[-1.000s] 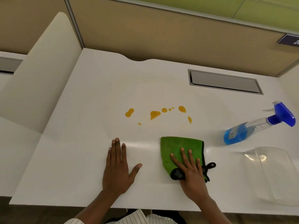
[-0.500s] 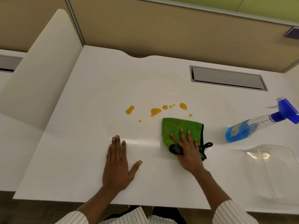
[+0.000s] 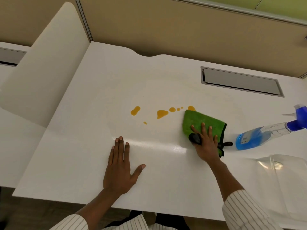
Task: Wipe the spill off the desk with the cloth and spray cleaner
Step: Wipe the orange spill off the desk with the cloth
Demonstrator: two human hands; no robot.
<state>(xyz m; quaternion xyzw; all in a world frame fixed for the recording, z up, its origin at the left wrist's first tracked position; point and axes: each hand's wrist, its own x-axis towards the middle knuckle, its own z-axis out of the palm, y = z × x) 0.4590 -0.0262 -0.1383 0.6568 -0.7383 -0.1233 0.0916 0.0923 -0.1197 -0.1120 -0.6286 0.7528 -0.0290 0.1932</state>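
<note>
— Head view: where's the cloth?
— On the white desk, under the right hand, pressed flat with spread fingers, far edge touching the rightmost drop of the orange spill.
— Left hand?
— Flat on the desk, open, gripping nothing.
— Spray cleaner?
— Lying right of the cloth.

Desk smooth white laminate, slight sheen; cloth fuzzy green microfibre; spray bottle clear glossy plastic.

Tan fabric partition wall along the far side; white side divider panel at left; grey recessed metal cable hatch far right.
</note>
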